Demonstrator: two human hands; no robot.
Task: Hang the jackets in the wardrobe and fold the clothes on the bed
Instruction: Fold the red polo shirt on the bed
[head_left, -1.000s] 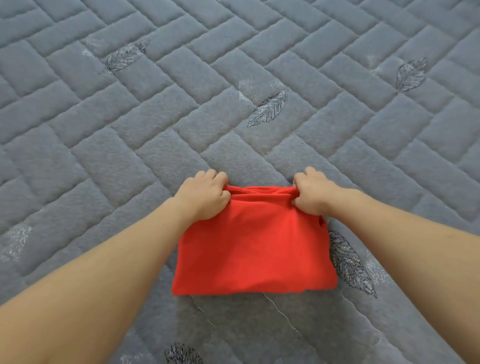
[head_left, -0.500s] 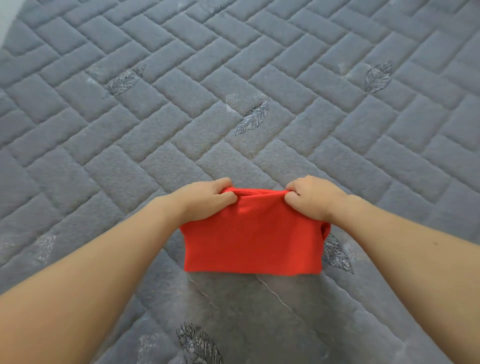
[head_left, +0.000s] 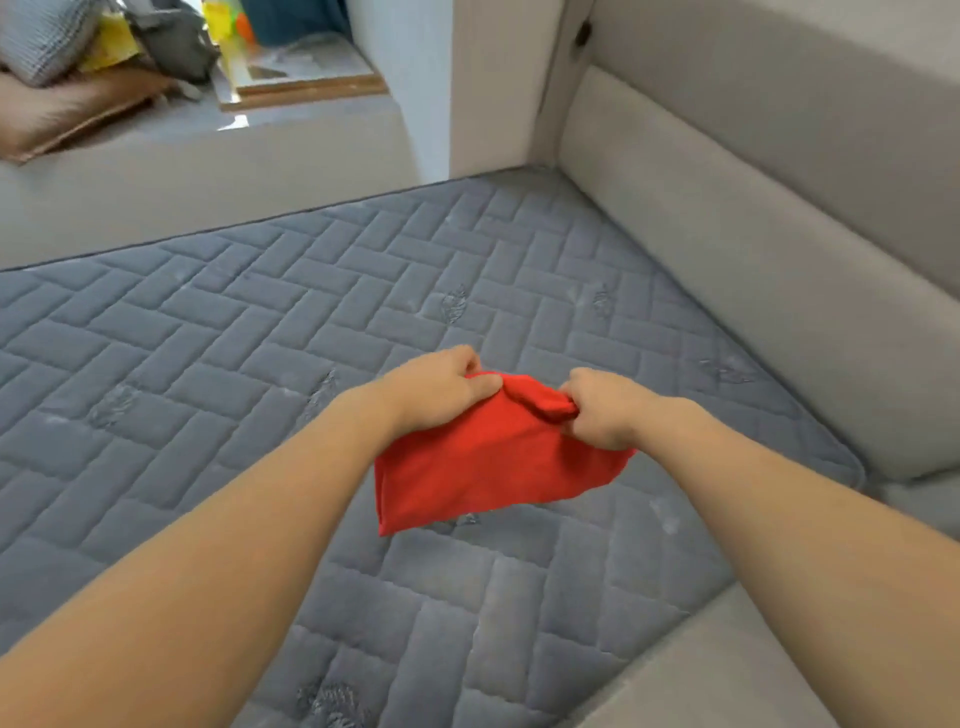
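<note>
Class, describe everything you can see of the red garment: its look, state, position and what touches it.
The red garment is a plain, bright red, soft-looking cloth, folded into a compact, roughly rectangular bundle. It appears lifted off the grey quilted mattress, tilted, its lower left corner hanging lowest. The left hand grips its upper left edge; the right hand pinches the bunched upper right edge. No print or label shows.

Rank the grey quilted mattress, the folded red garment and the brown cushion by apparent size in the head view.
1. Grey quilted mattress
2. Folded red garment
3. Brown cushion, though it lies farther off and partly cropped, so this last ranking is unsure.
</note>
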